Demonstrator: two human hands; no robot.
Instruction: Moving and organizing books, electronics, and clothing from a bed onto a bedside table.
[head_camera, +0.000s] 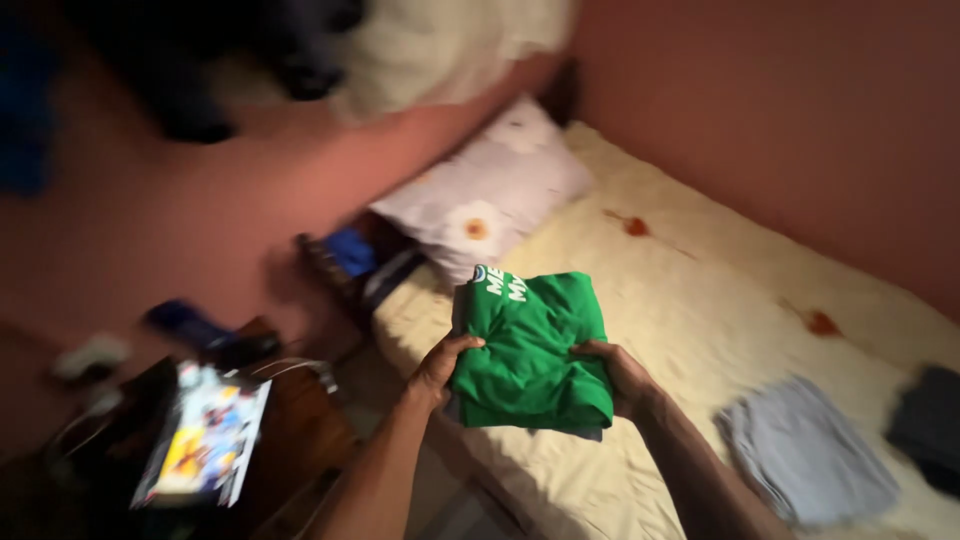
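A folded green shirt (530, 345) with white lettering near its top is held up above the near edge of the bed (690, 300). My left hand (440, 368) grips its left side with the thumb on top. At the shirt's right edge my right hand (622, 375) clasps the cloth. Both forearms reach in from the bottom of the view.
A pale pillow (490, 190) with flower prints leans at the bed's head. A folded light-blue garment (805, 450) and a dark garment (930, 425) lie on the cream sheet at right. A dark wooden table (290, 430) with a colourful box (205, 440) stands at left. Clothes hang on the wall.
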